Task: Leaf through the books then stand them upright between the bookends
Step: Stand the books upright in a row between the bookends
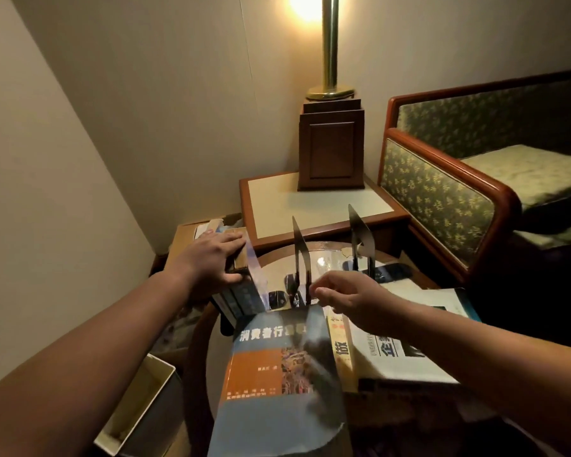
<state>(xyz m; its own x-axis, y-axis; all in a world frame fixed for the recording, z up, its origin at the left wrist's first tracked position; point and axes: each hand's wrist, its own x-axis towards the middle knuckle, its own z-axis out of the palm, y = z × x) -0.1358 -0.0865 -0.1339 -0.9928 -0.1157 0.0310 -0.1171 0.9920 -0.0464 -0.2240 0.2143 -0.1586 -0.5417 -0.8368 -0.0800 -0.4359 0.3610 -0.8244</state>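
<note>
Trouble is likeliest at the left side of the round table (pixel 330 263), where the upright books (pixel 241 300) stand outside the pair of bookends, not between them. The person's left hand (pixel 211 258) grasps this small row from above, fingers laid over the top edges and thumb pressed against the near face. The row stands close to the table's edge, so if that grip loosens before the row is propped, it could fan out and slide off toward the floor.

The left bookend (pixel 300 255) and the right bookend (pixel 360 239) stand apart on the glass with no book between them. They look thin and light (sheet metal, by their look), so a book pushed in at a slant could skate one of them across the smooth top or tip it over.

The right hand (pixel 350 300) hovers just beside the foot of the left bookend with fingers loosely curled. Whether it pinches the bookend, a book edge, or nothing cannot be told from this view. A careless reach here could knock that bookend flat.

Nearer the person, the blue-and-orange book (pixel 271 374) lies flat, its near end apparently past the table's rim. Beside it lie the yellow-spined book (pixel 342 354) and the white book (pixel 396 351), overlapping. Dragging one out from the pile could carry a neighbour with it, and the overhanging book seems ready to tip off if an arm leans on it. Dim, warm light adds to the chance of a misjudged reach.
</note>
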